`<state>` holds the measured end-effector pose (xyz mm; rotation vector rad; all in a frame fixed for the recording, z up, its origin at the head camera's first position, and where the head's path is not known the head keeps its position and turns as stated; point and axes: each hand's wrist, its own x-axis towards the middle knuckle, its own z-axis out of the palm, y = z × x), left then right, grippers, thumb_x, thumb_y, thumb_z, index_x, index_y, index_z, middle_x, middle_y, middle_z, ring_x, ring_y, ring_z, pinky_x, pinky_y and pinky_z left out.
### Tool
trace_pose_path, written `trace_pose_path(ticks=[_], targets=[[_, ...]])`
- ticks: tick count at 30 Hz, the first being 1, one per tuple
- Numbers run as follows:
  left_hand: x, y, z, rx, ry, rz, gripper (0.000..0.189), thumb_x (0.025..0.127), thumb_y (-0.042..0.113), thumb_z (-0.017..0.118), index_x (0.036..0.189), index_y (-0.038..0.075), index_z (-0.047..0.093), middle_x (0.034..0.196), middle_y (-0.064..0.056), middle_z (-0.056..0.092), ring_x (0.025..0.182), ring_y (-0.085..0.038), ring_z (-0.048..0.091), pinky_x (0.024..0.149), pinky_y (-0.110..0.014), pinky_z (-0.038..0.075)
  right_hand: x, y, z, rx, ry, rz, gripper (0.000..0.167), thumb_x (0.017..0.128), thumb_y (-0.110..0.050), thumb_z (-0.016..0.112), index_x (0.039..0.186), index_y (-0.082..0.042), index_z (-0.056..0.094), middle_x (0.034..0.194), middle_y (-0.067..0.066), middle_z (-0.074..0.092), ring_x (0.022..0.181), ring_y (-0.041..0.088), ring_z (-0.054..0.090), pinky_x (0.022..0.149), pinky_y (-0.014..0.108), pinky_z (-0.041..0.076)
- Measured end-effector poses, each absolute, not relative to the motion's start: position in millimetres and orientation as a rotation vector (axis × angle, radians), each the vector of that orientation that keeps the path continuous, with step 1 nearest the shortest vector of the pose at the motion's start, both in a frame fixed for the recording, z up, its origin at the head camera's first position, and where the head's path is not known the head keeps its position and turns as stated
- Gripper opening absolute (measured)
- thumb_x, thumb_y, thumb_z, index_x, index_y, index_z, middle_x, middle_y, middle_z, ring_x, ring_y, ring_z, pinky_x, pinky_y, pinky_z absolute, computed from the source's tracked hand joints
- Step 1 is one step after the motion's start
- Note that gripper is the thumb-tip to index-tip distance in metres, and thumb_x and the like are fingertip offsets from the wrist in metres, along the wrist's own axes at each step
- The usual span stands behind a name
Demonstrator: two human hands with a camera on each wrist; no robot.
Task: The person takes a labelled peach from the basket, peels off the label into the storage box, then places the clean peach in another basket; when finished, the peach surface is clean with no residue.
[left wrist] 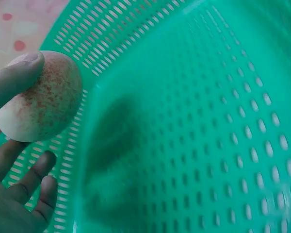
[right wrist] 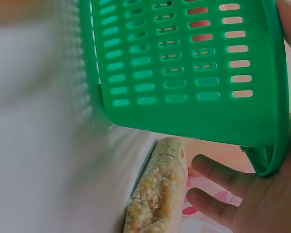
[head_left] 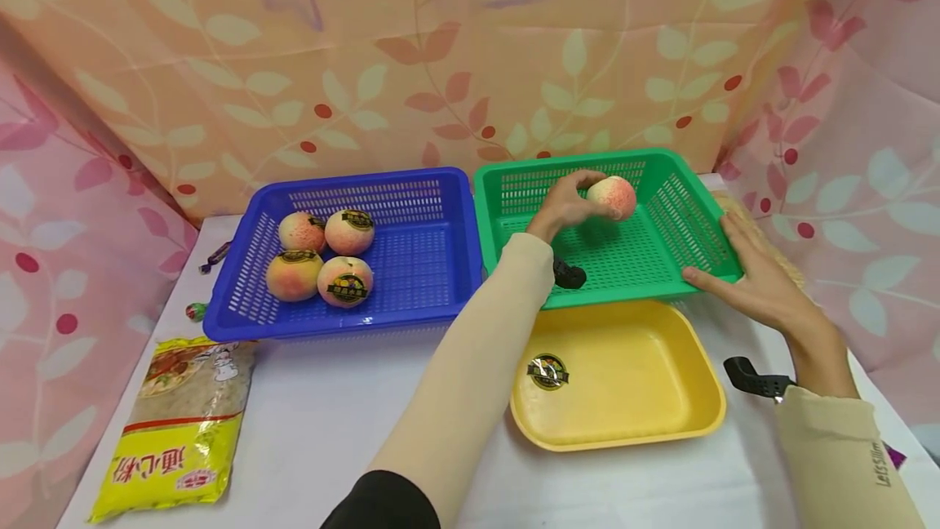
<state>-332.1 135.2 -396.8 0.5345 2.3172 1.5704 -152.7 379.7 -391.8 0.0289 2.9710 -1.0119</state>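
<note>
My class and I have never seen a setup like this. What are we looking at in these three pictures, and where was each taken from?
There is no machine here: a person works bare-handed. The wide picture is taken from the head, looking forward and down; the close ones from the left wrist and the right wrist. On the white surface are a blue basket holding four peaches, a green basket, a yellow tray and, at far left, a food packet. The left hand holds another peach over the green basket; the right hand touches that basket's rim.
</note>
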Motion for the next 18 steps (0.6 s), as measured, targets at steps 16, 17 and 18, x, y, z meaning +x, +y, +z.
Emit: trace_pose_path(ticks=[16, 17, 18], targets=[[-330.0, 128.8, -396.9, 0.548, 2.476, 1.352, 0.072, 0.083, 0.021, 0.085, 0.148, 0.029, 0.053, 0.142, -0.002, 0.059, 0.119, -0.023, 0.058, 0.091, -0.035, 0.053, -152.5, 380.0, -390.4, 0.01, 2.943, -1.008, 0.107, 0.095, -0.046, 0.066, 0.163, -0.01, -0.008, 0.171, 0.01, -0.017, 0.157, 0.043, -0.016, 0.119, 0.075, -0.003], [-329.8, 128.3, -396.6, 0.55, 2.484, 1.343, 0.072, 0.084, 0.02, 0.085, 0.148, 0.029, 0.053, 0.142, -0.002, 0.059, 0.12, -0.023, 0.057, 0.091, -0.036, 0.053, -152.6, 379.9, -390.7, 0.013, 2.941, -1.008, 0.107, 0.095, -0.046, 0.066, 0.163, -0.01, -0.008, 0.171, 0.01, -0.017, 0.157, 0.043, -0.016, 0.119, 0.075, -0.003], [-329.6, 127.8, -396.3, 0.549, 2.488, 1.333, 0.071, 0.084, 0.02, 0.085, 0.148, 0.03, 0.053, 0.142, -0.001, 0.059, 0.121, -0.023, 0.056, 0.092, -0.037, 0.053, -152.6, 380.1, -391.0, 0.019, 2.936, -1.008, 0.107, 0.095, -0.046, 0.066, 0.163, -0.01, -0.008, 0.171, 0.009, -0.018, 0.157, 0.043, -0.016, 0.119, 0.075, -0.003]])
